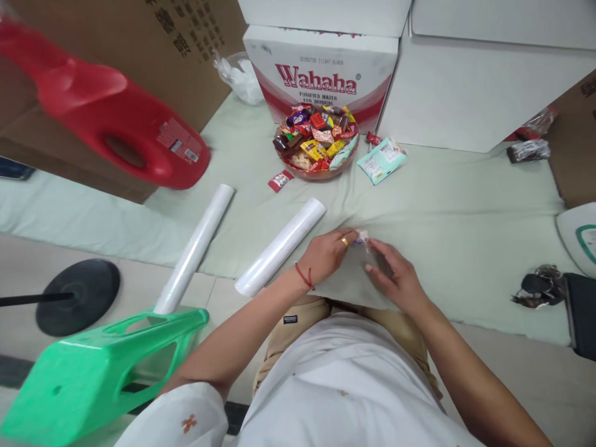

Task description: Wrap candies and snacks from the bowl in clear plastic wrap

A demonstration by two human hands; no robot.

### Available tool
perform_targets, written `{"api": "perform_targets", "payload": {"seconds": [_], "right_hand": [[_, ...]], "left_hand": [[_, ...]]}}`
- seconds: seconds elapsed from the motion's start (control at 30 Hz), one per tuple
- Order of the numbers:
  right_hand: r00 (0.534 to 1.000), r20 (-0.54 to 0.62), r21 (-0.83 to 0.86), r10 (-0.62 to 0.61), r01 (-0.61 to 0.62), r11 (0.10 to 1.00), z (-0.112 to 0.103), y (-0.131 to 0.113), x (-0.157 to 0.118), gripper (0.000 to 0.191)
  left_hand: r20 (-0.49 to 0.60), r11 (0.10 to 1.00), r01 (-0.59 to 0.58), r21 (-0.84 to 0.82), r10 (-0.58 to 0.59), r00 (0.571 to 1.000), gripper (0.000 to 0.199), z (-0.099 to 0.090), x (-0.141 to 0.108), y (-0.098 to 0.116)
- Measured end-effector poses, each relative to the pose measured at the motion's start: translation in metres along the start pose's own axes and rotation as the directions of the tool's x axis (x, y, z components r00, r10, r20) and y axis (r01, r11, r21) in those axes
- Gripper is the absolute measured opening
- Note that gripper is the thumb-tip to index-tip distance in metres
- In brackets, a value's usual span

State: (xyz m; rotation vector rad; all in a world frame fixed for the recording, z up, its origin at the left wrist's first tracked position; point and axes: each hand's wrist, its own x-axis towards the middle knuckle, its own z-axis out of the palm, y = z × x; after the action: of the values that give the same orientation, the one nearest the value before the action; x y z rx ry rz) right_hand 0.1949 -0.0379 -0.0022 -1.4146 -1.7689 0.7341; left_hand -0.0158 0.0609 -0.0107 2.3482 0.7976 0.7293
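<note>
A small white-and-clear wrapper point(362, 236) with a bit of dark blue print lies between my hands, low over the pale green cloth. My left hand point(327, 253), with a gold ring and a red string bracelet, has its fingers bent together and closed on the wrapper's left side. Part of the wrapper is hidden behind those fingertips. On the other side, my right hand point(395, 273) keeps its thumb and fingers apart, with the fingertips by the wrapper's right edge. A white plastic roll point(280, 247) rests left of my left hand.
A bowl of candies point(316, 146) stands before a Wahaha carton point(326, 68). Nearby lie a red packet point(280, 180) and a mint-green packet point(382, 160). A second roll point(195, 248) touches a green stool point(107, 366). A red jug point(125, 118) is left; keys point(537, 287) lie right.
</note>
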Motion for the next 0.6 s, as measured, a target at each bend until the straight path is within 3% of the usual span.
{"api": "perform_targets", "payload": {"seconds": [0.1,0.2,0.27,0.33,0.4,0.43,0.5,0.57,0.6], "right_hand": [[0.979,-0.192,-0.035,-0.064,0.058,0.998,0.006,-0.003,0.013,0.034],[0.929,-0.269,-0.185,-0.252,0.207,0.961,0.015,-0.005,0.021,0.030],[0.921,-0.218,-0.280,-0.323,0.258,0.925,0.019,-0.006,0.020,0.033],[0.948,-0.101,-0.304,-0.301,0.258,0.917,0.020,-0.008,0.014,0.038],[0.975,0.010,-0.228,-0.221,0.218,0.949,0.016,-0.010,0.007,0.039],[0.987,0.009,-0.162,-0.159,0.158,0.974,0.013,-0.011,0.004,0.038],[0.992,-0.123,0.005,0.039,-0.039,0.999,0.004,-0.013,0.001,0.036],[0.939,-0.199,0.193,0.282,-0.245,0.950,-0.003,-0.014,0.002,0.040],[0.919,-0.146,0.268,0.367,-0.320,0.909,-0.006,-0.015,0.003,0.043]], "left_hand": [[-0.078,0.971,0.205,-0.120,-0.215,0.974,0.033,0.002,0.002,0.020],[-0.054,0.807,0.426,-0.409,-0.488,0.871,0.027,0.006,0.002,0.036],[0.067,0.579,0.539,-0.612,-0.641,0.765,0.023,0.008,0.001,0.039],[0.177,0.356,0.576,-0.736,-0.720,0.671,0.019,0.008,-0.002,0.037],[0.227,0.234,0.567,-0.790,-0.748,0.624,0.019,0.005,-0.006,0.034],[0.236,0.216,0.559,-0.800,-0.744,0.625,0.021,0.003,-0.009,0.033],[0.249,0.240,0.549,-0.801,-0.701,0.668,0.026,0.000,-0.013,0.035],[0.255,0.303,0.541,-0.785,-0.637,0.728,0.029,-0.001,-0.014,0.041],[0.253,0.336,0.534,-0.776,-0.610,0.751,0.029,-0.001,-0.015,0.045]]}}
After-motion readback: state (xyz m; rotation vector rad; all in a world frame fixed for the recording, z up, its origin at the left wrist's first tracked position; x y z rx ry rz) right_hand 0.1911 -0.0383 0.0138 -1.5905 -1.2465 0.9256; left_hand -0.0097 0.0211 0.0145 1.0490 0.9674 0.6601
